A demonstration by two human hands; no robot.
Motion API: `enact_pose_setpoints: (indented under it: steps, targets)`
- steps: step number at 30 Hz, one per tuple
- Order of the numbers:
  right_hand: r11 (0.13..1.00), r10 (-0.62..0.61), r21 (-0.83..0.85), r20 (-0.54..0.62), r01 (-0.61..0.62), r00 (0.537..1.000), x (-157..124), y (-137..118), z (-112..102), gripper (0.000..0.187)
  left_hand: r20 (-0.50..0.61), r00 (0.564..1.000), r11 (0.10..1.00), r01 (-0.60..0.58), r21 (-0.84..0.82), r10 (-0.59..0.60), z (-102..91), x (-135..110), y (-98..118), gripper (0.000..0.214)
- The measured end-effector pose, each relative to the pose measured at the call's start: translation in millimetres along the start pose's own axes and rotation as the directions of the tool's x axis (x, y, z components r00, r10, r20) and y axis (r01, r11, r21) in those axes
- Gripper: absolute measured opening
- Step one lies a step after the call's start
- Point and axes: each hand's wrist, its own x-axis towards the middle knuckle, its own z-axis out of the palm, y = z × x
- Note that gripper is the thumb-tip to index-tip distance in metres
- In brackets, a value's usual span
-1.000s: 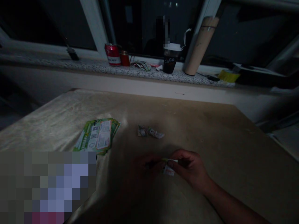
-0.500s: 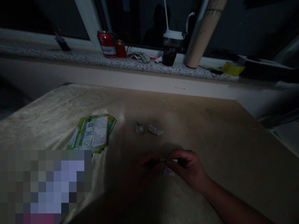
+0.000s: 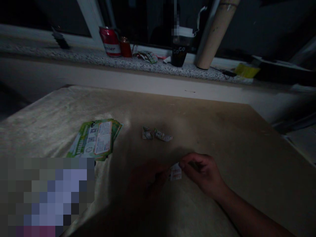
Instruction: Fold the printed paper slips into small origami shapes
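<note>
A small piece of printed paper (image 3: 176,172), pale with reddish print, is between my two hands. My right hand (image 3: 203,172) pinches its upper right corner between thumb and index finger. In deep shadow, my left hand (image 3: 150,179) has its fingertips closed at the paper's left edge. Just beyond the hands lie two small folded paper pieces, one squarish (image 3: 147,133) and one longer (image 3: 163,135), both printed green and white. To the left rests a fanned stack of green flyers (image 3: 102,140) with text and code squares.
A tan cloth covers the table (image 3: 222,131). On the granite sill (image 3: 81,56) behind it stand a red can (image 3: 110,41), a small red jar (image 3: 125,47), a lidded dark cup (image 3: 179,51) and a cardboard tube (image 3: 217,34). A pixelated patch hides the lower left.
My hands have moved slightly apart, showing more of the printed paper between them. My right hand's fingers have shifted to its corner. The view has tilted slightly.
</note>
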Motion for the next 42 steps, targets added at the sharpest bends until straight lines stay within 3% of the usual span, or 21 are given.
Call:
enact_pose_setpoints:
  steps: [4,10,18,23,27,31,34,36,39,42]
  targets:
    - [1.0,-0.001,0.018,0.0,0.001,1.0,-1,2,0,0.014,0.004,0.997,0.997,0.08,-0.004,-0.08,0.9,2,1,0.013]
    - [0.992,-0.11,-0.062,-0.003,0.11,0.994,-6,3,4,0.009,0.076,0.977,0.98,0.201,0.004,-0.201,6.5,3,-2,0.015]
    - [0.962,-0.238,-0.13,0.015,0.238,0.971,-10,-2,10,0.007,0.126,0.99,0.998,0.066,-0.012,-0.064,6.0,2,3,0.017]
    - [0.967,-0.181,-0.187,-0.026,0.173,0.983,-8,-1,7,0.009,0.12,0.993,1.0,-0.005,-0.009,0.006,2.9,3,1,0.022]
    - [0.978,-0.117,-0.182,-0.046,0.107,0.992,-5,0,5,0.009,0.053,0.999,1.0,0.001,0.013,-0.001,1.1,3,1,0.022]
    - [0.984,-0.103,-0.153,-0.043,0.095,0.994,-4,0,6,0.01,-0.001,0.996,0.996,0.085,0.034,-0.085,1.7,1,3,0.02]
    - [0.967,-0.184,-0.185,-0.032,0.175,0.982,-6,-1,7,0.009,-0.004,0.989,0.987,0.145,0.068,-0.145,3.5,0,3,0.016]
    - [0.943,-0.259,-0.217,-0.009,0.251,0.966,-7,-2,8,0.008,0.051,0.987,0.986,0.149,0.073,-0.153,4.9,0,1,0.015]
    - [0.902,-0.349,-0.263,0.022,0.342,0.937,-6,-3,9,0.008,0.123,0.985,0.993,0.116,0.037,-0.12,6.2,1,-3,0.017]
    - [0.875,-0.387,-0.302,0.03,0.378,0.921,-3,-3,7,0.012,0.118,0.991,0.998,0.064,0.025,-0.067,6.4,0,-5,0.018]
